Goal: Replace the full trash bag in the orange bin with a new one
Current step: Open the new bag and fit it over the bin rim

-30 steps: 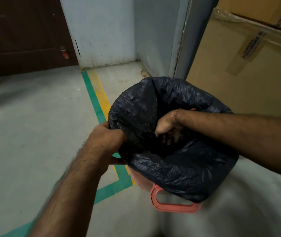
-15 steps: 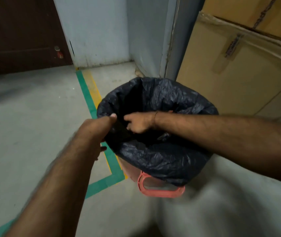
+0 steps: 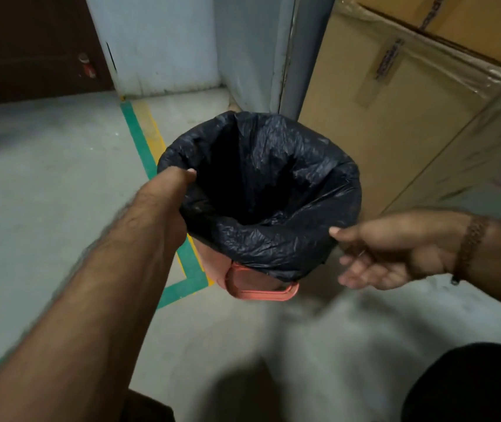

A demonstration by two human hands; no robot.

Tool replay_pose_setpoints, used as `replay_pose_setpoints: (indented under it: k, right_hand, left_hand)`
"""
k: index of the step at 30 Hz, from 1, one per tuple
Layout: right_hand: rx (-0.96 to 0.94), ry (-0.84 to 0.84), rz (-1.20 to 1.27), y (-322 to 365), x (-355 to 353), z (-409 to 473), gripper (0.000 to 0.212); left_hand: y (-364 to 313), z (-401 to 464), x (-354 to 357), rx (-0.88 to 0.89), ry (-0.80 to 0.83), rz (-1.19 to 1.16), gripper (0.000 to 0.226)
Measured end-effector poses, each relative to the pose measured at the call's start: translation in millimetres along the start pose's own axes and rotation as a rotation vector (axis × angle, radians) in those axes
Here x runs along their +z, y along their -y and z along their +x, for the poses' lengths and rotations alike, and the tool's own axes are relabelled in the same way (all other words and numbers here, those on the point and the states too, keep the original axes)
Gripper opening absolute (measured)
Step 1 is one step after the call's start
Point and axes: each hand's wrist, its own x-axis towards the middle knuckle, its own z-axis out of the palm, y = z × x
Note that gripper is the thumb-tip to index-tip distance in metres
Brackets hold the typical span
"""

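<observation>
A dark door [image 3: 26,47] stands at the floor's far left corner, with green tape [image 3: 139,141] running toward the orange bin [image 3: 261,284]. The left hand [image 3: 164,205] pinches the black trash bag [image 3: 273,190] at the bin's left rim; the bag lines it, mouth open. The right hand [image 3: 395,251] nips the right rim, its other fingers loose. Cardboard boxes [image 3: 395,117] crowd just behind.

There was one orange bin [image 3: 212,269] with one handle [image 3: 261,293], and one black bag [image 3: 273,239] lined it. Two hands were counted: the left hand [image 3: 164,202] and the right hand [image 3: 395,251]. Two cardboard boxes [image 3: 380,141] stood beyond the right hand, and one door [image 3: 29,47] beyond the left.
</observation>
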Motion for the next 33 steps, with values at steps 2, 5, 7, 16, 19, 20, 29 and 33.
replay_pose_setpoints:
  k: [2, 5, 7, 16, 19, 20, 29, 33]
  right_hand:
    - [-0.029, 0.032, 0.356, -1, 2, 10, 0.049]
    - [-0.143, 0.002, 0.601, 11, 13, 23, 0.031]
    - [-0.182, -0.022, 0.685, 17, 24, 28, 0.018]
    - [-0.29, -0.032, 0.757, 15, 22, 32, 0.011]
    - [-0.278, -0.051, 0.74, 15, 19, 41, 0.013]
    - [-0.285, -0.054, 0.744, 14, 18, 44, 0.013]
    - [-0.261, -0.042, 0.801, 11, 6, 47, 0.012]
    - [-0.275, -0.021, 1.023, 12, -6, 47, 0.008]
  left_hand:
    - [4, -4, 2, -0.021, 0.001, 0.004, 0.024]
    - [7, -8, 3, -0.086, 0.009, 0.004, 0.027]
    - [8, -4, -2, -0.118, -0.024, -0.011, 0.027]
    - [16, 31, -20, -0.148, -0.036, -0.006, 0.029]
    - [18, 34, -18, -0.149, -0.042, 0.032, 0.03]
    - [19, 34, -18, -0.148, -0.041, 0.041, 0.03]
    - [21, 39, -19, -0.132, -0.053, 0.034, 0.028]
    - [22, 40, -17, -0.09, -0.064, 0.028, 0.029]
